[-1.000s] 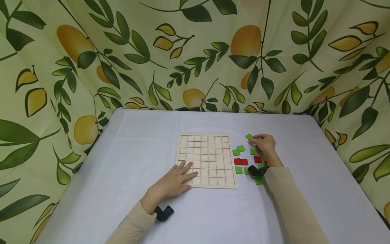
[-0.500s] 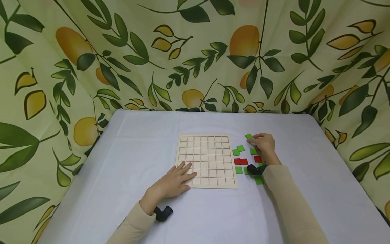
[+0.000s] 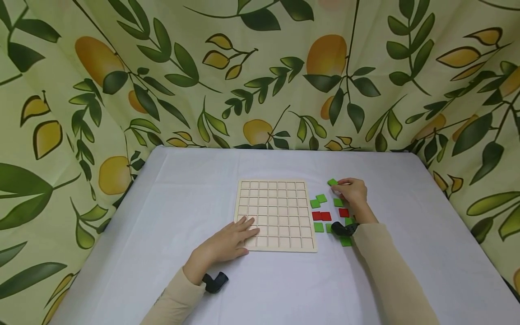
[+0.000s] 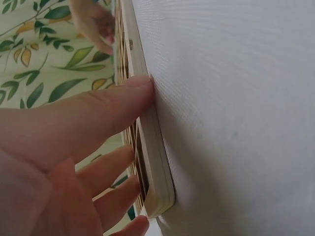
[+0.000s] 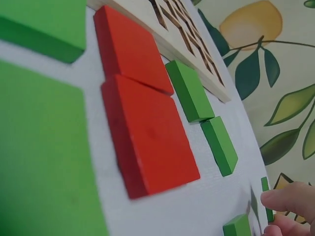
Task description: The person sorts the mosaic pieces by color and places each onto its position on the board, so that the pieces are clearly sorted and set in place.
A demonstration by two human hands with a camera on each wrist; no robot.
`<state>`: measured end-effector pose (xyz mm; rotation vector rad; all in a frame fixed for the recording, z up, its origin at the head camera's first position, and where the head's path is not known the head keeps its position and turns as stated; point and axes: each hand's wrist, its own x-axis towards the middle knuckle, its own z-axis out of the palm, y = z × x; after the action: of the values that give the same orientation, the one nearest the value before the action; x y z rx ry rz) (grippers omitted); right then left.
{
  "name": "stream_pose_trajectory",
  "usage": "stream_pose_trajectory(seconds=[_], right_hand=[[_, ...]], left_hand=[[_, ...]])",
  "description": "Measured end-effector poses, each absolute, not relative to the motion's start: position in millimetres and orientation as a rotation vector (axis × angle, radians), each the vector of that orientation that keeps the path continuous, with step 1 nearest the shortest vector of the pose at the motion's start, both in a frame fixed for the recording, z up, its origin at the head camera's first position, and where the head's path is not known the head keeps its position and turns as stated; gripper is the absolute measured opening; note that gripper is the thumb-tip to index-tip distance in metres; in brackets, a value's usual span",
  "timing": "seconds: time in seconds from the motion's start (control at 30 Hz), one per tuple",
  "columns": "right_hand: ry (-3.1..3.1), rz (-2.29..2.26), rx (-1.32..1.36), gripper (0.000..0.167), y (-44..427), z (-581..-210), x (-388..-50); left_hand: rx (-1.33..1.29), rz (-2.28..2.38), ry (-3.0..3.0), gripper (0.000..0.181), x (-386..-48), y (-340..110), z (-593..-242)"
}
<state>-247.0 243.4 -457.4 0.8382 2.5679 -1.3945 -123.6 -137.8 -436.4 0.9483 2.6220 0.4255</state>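
My right hand (image 3: pixel 352 192) pinches a square green tile (image 3: pixel 332 182) between thumb and fingers, beyond the board's right side. In the right wrist view that green tile (image 5: pixel 267 199) stands edge-on at the fingertips, just over the white cloth. My left hand (image 3: pixel 225 241) lies with spread, straight fingers on the lower left corner of a pale wooden grid board (image 3: pixel 280 216). Its thumb (image 4: pixel 118 101) touches the board's side edge in the left wrist view. Bare squares show across the board, apart from the part under my fingers.
Loose green tiles (image 3: pixel 318 227) and red tiles (image 3: pixel 326 216) lie right of the board, some partly hidden under my right wrist and its black wrist device (image 3: pixel 343 229). A white cloth (image 3: pixel 195 189) covers the table. Behind hangs a leaf-patterned curtain (image 3: pixel 260 81).
My left hand has slid slightly left and toward me on the board. The right hand stays nearly in place with the green tile, which has tilted a little.
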Motion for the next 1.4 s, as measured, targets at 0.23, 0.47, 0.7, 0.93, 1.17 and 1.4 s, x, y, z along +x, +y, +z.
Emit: stream_pose_trajectory(seconds=[0.23, 0.47, 0.7, 0.93, 1.17, 1.4], right_hand=[[2.595, -1.421, 0.773, 0.043, 242, -453, -240], [2.598, -1.443, 0.686, 0.045, 238, -446, -232], [2.613, -1.477, 0.602, 0.043, 233, -443, -225], [2.659, -1.460, 0.485, 0.043, 225, -439, -220], [2.698, -1.466, 0.392, 0.040, 213, -435, -214], [2.708, -1.437, 0.332, 0.039, 203, -432, -210]], left_hand=[[0.943, 0.438, 2.623, 0.058, -124, -138, -435], [0.921, 0.451, 2.622, 0.056, -122, -135, -435], [0.908, 0.417, 2.641, 0.056, -121, -134, -435], [0.906, 0.425, 2.647, 0.056, -119, -133, -434], [0.904, 0.453, 2.640, 0.056, -119, -133, -438], [0.927, 0.443, 2.650, 0.056, -119, -129, -437]])
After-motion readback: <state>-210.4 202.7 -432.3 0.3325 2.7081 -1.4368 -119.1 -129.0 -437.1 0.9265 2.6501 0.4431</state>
